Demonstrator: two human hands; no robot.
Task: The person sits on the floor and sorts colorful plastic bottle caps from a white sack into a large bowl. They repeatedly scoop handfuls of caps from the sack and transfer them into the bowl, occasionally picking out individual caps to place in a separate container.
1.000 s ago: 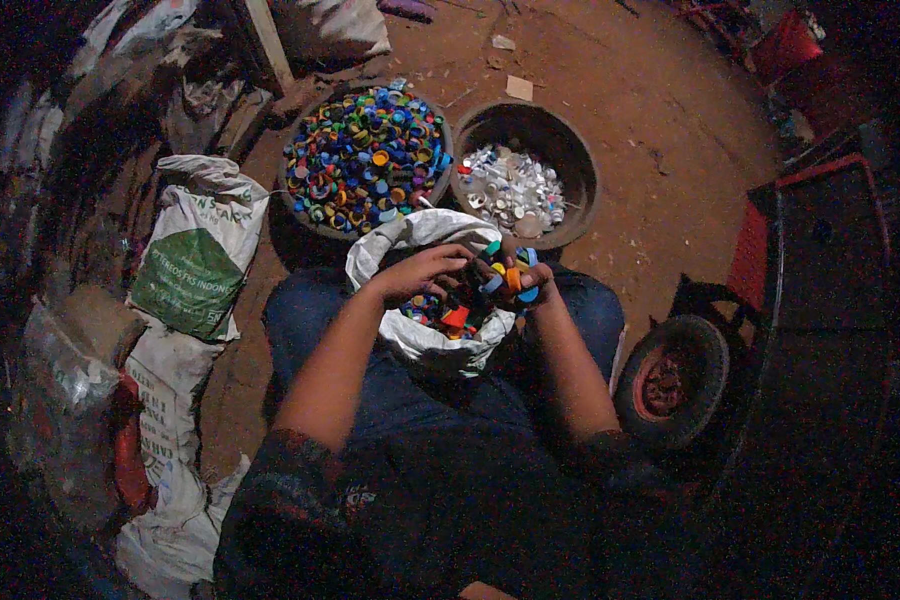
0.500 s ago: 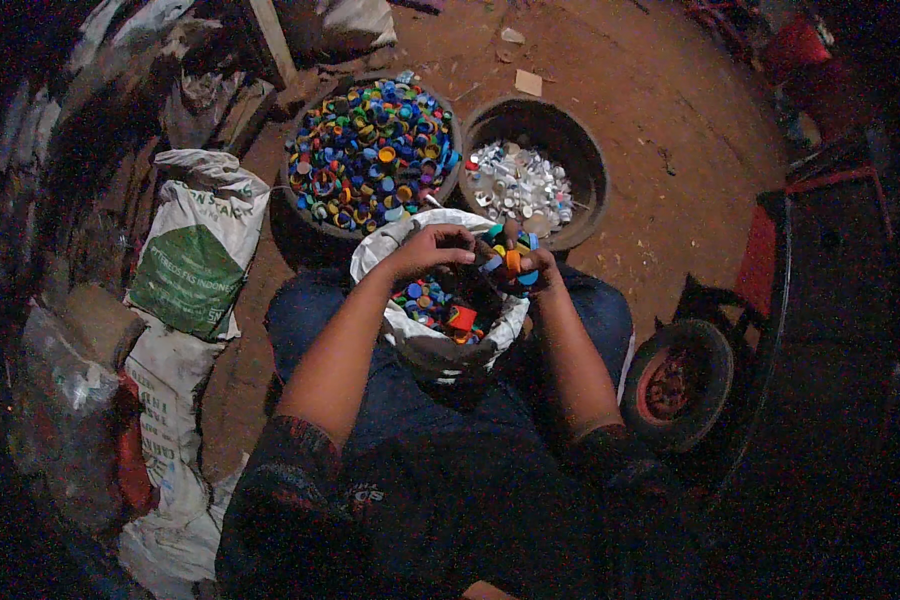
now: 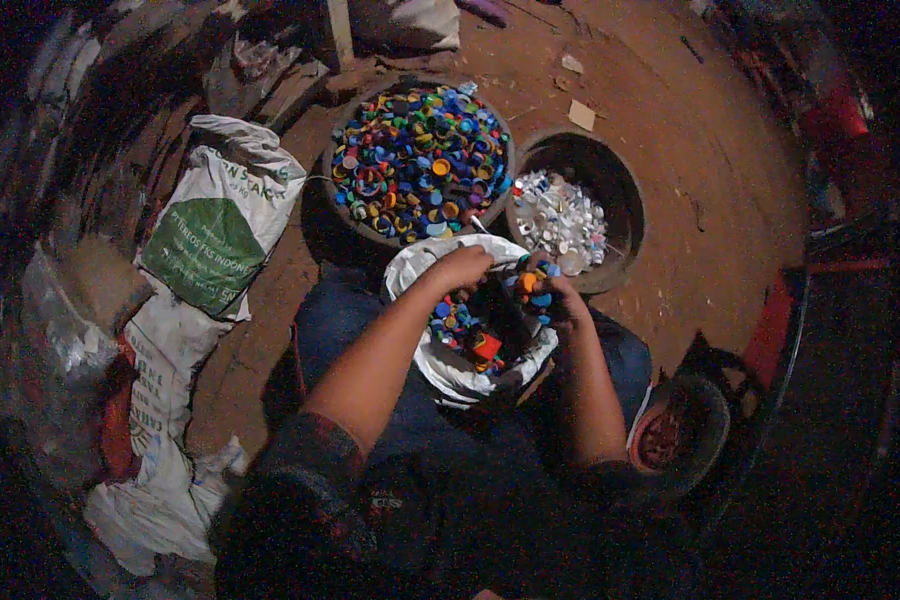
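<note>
A white sack with a rolled-down rim stands between my legs, holding colourful plastic bottle caps and a larger red piece. Over its right side, my right hand is closed around a handful of bottle caps, mostly blue and orange. My left hand hovers at the sack's far rim with fingers curled downward; what they pinch, if anything, is hidden. Just beyond, a round dark tub is heaped with multicoloured caps. Beside it, another tub contains white and silvery caps.
On the left lie a white and green printed sack and more pale sacks. A small wheel rests near my right knee, close to a red-edged dark object. A cardboard scrap lies on the brown floor beyond the tubs.
The whole view has shifted, so the tubs and sack sit farther right and lower. My left hand's fingers have gone from loosely apart to curled down. The right hand still keeps its caps.
</note>
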